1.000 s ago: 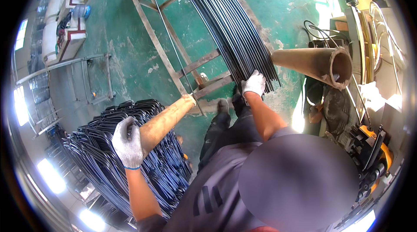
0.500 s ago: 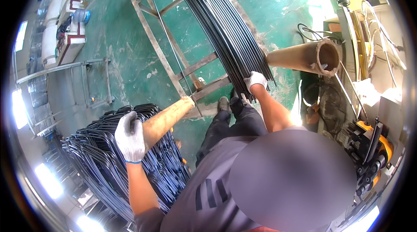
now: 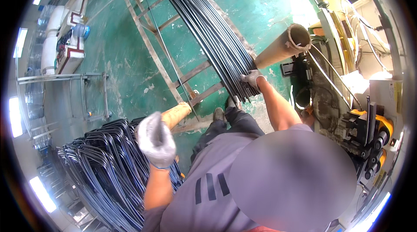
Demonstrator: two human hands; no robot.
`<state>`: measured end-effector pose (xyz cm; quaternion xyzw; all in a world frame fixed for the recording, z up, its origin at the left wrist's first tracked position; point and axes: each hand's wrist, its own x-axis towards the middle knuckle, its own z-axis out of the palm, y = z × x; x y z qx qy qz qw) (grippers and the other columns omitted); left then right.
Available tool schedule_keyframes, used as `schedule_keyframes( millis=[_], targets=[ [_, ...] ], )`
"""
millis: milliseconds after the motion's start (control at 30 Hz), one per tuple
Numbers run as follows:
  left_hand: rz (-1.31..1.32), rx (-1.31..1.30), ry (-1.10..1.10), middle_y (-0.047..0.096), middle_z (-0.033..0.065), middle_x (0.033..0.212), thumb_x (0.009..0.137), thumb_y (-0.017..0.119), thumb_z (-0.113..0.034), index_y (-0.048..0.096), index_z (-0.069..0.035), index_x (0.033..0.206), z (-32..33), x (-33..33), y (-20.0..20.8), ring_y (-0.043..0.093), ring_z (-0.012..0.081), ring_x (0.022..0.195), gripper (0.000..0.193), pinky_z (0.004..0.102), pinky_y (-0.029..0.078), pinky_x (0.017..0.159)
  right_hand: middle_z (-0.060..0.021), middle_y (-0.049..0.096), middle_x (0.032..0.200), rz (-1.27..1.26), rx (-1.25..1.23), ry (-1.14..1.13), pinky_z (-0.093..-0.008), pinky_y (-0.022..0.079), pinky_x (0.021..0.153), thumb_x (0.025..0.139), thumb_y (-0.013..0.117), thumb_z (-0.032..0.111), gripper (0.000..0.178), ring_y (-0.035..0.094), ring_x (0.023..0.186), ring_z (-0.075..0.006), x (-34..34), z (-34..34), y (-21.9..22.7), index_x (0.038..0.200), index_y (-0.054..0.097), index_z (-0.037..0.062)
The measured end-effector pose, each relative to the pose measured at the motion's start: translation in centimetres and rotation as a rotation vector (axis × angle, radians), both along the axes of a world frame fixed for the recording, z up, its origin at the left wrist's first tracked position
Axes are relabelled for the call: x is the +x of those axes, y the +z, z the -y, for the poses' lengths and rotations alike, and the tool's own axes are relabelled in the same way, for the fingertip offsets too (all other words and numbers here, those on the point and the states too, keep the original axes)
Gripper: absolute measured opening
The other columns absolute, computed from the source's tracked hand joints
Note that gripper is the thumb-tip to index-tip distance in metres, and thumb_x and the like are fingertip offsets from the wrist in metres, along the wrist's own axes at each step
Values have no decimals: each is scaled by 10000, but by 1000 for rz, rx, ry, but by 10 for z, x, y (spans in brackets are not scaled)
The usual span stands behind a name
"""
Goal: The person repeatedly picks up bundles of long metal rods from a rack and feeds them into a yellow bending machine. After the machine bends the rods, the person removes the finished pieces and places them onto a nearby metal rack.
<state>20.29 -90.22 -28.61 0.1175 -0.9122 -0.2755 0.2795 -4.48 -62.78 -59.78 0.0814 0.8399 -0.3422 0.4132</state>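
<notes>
We're resting right hand half-curled on black rods, grip unclear | left hand hovering, loosely cupped, seemingly empty | tube likely penning rods

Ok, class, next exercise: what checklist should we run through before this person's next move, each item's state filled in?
1. Left hand and right hand gloved: ok.
2. Right hand touching the straight black rods: ok, near their ends.
3. Right hand's fingers closed around rods: cannot tell.
4. Left hand on the straight black rods: not ok, it is apart from them.
5. Left hand empty: cannot tell, blurred.
</notes>
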Motion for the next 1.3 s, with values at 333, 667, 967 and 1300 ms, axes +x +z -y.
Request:
schedule_keyframes(
  millis=[333, 667, 967, 1300],
  targets=[
    [253, 1285, -87, 668, 82, 962, 956, 542, 15, 619, 43, 1069, -59, -33, -119, 634, 145, 858, 140, 270, 532, 808, -149, 692, 787, -189, 126, 105, -390, 533, 614, 819, 751, 457, 478, 678, 690, -268, 50, -24, 84, 976, 684, 10],
    [494, 1070, -123, 664, 63, 983, 941, 555, 23, 632, 35, 1102, -62, 19, -124, 625, 128, 904, 178, 271, 510, 852, -208, 679, 1139, -185, 369, 90, -421, 524, 919, 788, 739, 285, 376, 650, 1090, -345, 75, 15, 4, 1086, 692, 62],
    [589, 1031, 63, 659, 64, 986, 941, 573, 8, 625, 37, 1102, -64, 54, -138, 614, 116, 913, 172, 260, 496, 844, -168, 704, 1092, -223, 423, 75, -423, 554, 883, 878, 602, 193, 225, 676, 1049, -336, 69, 32, -58, 1037, 707, 74],
    [599, 793, -144, 668, 68, 989, 929, 575, -1, 640, 35, 1082, -92, -3, -110, 619, 116, 908, 170, 267, 497, 847, -189, 701, 1077, -277, 363, 88, -425, 548, 874, 862, 605, 212, 220, 679, 1026, -342, 73, 26, -72, 995, 716, 75]
  ],
)
